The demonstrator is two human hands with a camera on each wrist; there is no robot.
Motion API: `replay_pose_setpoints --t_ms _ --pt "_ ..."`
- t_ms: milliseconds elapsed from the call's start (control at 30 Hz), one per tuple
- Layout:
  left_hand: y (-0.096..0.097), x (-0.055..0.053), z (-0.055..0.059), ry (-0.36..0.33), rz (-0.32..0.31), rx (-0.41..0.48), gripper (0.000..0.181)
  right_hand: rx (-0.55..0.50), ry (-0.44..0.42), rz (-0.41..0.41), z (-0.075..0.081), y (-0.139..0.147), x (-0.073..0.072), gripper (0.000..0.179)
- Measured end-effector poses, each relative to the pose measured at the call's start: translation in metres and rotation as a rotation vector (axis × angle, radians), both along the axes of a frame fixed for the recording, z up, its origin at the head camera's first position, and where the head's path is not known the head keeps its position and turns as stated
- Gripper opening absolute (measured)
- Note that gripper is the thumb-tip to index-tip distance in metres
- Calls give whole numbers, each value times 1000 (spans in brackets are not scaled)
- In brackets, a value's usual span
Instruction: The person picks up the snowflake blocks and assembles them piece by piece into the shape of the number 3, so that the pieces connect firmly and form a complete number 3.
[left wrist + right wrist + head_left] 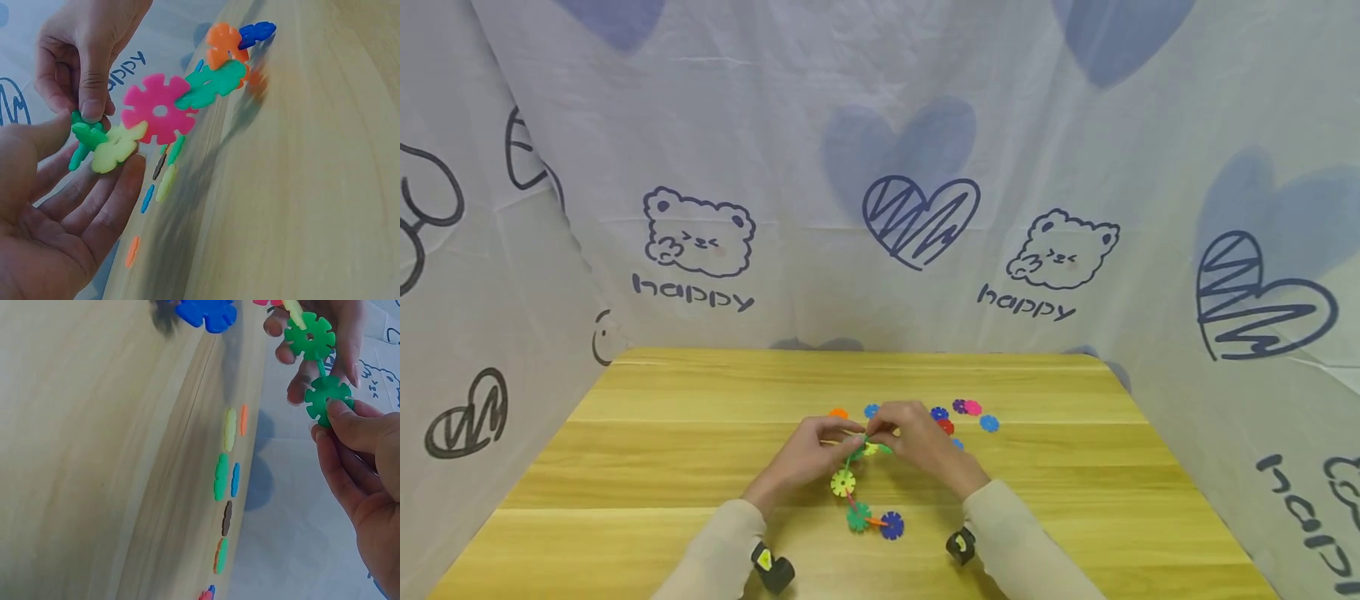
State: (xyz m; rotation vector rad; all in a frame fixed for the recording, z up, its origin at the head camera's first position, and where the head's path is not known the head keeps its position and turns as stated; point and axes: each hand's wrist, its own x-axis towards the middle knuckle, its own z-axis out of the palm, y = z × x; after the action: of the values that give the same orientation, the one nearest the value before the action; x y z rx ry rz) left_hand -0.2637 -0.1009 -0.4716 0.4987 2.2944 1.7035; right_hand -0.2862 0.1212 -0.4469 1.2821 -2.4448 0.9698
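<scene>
Slotted plastic flower discs are joined in a chain, with a pink disc [140,111], a yellow disc [115,149] and a dark blue disc [892,526] at its near end. My right hand [923,440] pinches the green disc [320,394] at the chain's far end between thumb and fingers. Next to it another green disc [320,339] is linked on. My left hand [805,454] holds the chain beside these green discs, its thumb close to the right fingertips and its other fingers curved behind the yellow disc. The chain hangs from both hands toward the near side.
Several loose discs lie on the wooden table [662,467] beyond the hands, among them an orange disc [838,413], a light blue disc [989,423], a red disc [946,427] and a pink loose disc [973,407]. A printed white cloth [805,275] hangs around the table.
</scene>
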Motion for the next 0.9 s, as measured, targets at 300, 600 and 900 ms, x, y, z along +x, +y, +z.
replay_pose_setpoints --t_ms 300,600,900 --pt "0 2 0 35 26 17 34 -18 -29 -92 -5 8 -5 7" --pt "-3 3 -2 16 37 17 32 37 -177 -163 -13 20 -16 4" --pt "-4 4 -3 -4 55 11 30 113 -242 -248 -30 22 -23 6"
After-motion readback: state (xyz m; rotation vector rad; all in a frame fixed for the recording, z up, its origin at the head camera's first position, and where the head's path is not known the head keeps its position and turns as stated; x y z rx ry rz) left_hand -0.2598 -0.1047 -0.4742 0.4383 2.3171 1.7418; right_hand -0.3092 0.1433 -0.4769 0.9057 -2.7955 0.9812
